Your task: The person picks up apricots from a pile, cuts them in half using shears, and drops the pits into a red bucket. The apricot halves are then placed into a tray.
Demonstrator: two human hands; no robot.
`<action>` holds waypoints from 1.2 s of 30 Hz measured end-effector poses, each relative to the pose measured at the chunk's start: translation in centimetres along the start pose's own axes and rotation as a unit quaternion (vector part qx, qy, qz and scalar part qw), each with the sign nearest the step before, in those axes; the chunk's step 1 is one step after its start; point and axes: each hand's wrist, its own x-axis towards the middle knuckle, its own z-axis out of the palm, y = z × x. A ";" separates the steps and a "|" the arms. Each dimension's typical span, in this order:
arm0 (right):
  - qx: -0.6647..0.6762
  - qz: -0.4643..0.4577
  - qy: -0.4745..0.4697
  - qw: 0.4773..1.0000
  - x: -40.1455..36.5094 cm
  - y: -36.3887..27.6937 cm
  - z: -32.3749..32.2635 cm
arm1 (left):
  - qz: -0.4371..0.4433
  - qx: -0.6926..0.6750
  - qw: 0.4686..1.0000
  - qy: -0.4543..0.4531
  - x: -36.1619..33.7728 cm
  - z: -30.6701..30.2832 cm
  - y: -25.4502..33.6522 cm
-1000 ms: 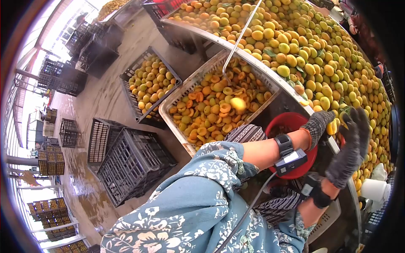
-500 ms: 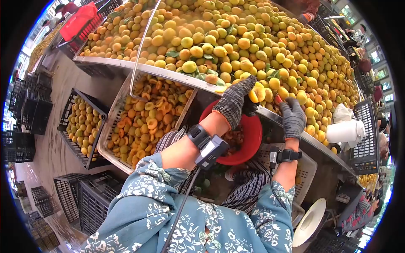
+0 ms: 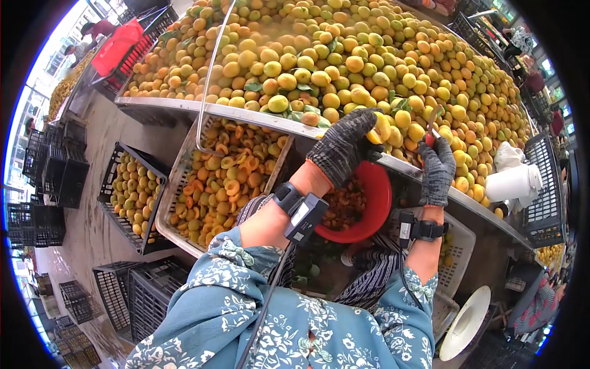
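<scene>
My left hand (image 3: 345, 146), in a dark grey knit glove, is closed on a yellow apricot (image 3: 381, 128) above the metal table edge. To its right my gloved right hand (image 3: 437, 171) grips the red handle of a small curved knife (image 3: 434, 126), blade pointing up and away. The knife is apart from the held apricot. A large heap of whole apricots (image 3: 344, 61) spreads over the table beyond both hands. Under my left hand sits a red basin (image 3: 373, 212) with brownish bits, probably pits, at its bottom.
Left of the basin, a pale crate (image 3: 165, 203) holds apricot halves. Beside it stands a black crate (image 3: 153, 230) of whole apricots. A metal rod (image 3: 211, 74) rises at the table's front edge. A white container (image 3: 513, 182) stands at right, near a pale round lid-like object (image 3: 465, 323).
My right hand has moved slightly right and down, away from my left, and the knife blade now shows upright. The apricot in my left hand has turned, hiding its cut face.
</scene>
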 end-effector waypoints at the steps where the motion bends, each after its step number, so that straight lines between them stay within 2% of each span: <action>1: 0.087 0.023 -0.009 0.996 -0.5 -0.5 -0.1 | 0.012 0.060 0.998 -0.022 0.0 0.2 0.1; 2: 0.097 0.033 -0.011 0.995 -1.0 -1.1 0.0 | 0.025 0.120 0.992 -0.044 -0.1 0.6 0.3; 3: 0.099 0.035 -0.008 0.994 -1.4 -1.2 -0.1 | 0.022 0.122 0.991 -0.044 -0.1 1.2 0.2; 6: 0.138 0.078 -0.088 0.983 -2.5 -2.0 0.1 | 0.042 0.142 0.989 -0.026 -0.7 2.0 0.1; 9: 0.135 0.102 -0.082 0.982 -3.4 -3.4 0.7 | 0.023 0.158 0.985 -0.057 -0.8 2.0 0.4; 11: 0.142 0.119 -0.102 0.977 -3.5 -4.6 -0.1 | 0.065 0.295 0.952 -0.050 -0.5 2.1 0.2; 12: 0.147 0.134 -0.122 0.972 -3.7 -5.0 -0.4 | 0.061 0.297 0.951 -0.053 -0.5 2.0 0.1; 14: 0.161 0.133 -0.109 0.972 -4.1 -5.7 -0.7 | 0.015 0.162 0.982 -0.099 -0.4 1.6 -0.3; 15: 0.174 0.131 -0.101 0.971 -4.2 -5.9 -0.8 | 0.011 0.162 0.981 -0.101 -0.2 1.5 -0.6; 16: 0.174 0.131 -0.097 0.971 -4.4 -5.8 -1.0 | 0.121 0.337 0.928 -0.106 0.0 1.4 -1.0; 17: 0.177 0.111 -0.095 0.973 -4.8 -5.8 -1.1 | 0.229 0.495 0.831 -0.106 -0.1 1.6 -1.1; 18: 0.179 0.090 -0.095 0.975 -5.0 -5.7 -1.1 | 0.229 0.495 0.831 -0.108 0.1 1.8 -1.2; 20: 0.130 0.071 -0.094 0.984 -5.6 -5.8 -1.3 | 0.118 0.339 0.931 -0.072 0.3 1.9 -1.5; 21: 0.082 0.054 -0.092 0.991 -5.9 -5.7 -1.3 | 0.117 0.340 0.930 -0.074 0.4 1.8 -1.4; 23: 0.083 0.048 -0.079 0.992 -6.5 -5.0 -1.4 | 0.025 0.165 0.980 -0.109 0.3 1.7 -1.3; 27: 0.096 0.100 -0.047 0.989 -8.4 -5.2 -2.5 | 0.000 0.165 0.981 -0.100 -0.7 2.2 -1.9; 29: 0.005 0.046 -0.058 0.997 -9.1 -5.4 -3.1 | -0.017 0.164 0.981 -0.104 -0.5 2.3 -2.7; 31: 0.010 0.043 -0.032 0.999 -9.9 -5.4 -3.4 | -0.029 0.152 0.984 -0.091 -0.6 2.7 -3.3; 33: 0.068 0.085 -0.019 0.994 -10.4 -5.0 -3.9 | -0.065 0.178 0.974 -0.124 -0.5 2.6 -3.6; 36: 0.090 0.131 -0.009 0.987 -10.4 -5.4 -4.3 | -0.071 0.214 0.969 -0.099 -1.1 3.3 -3.7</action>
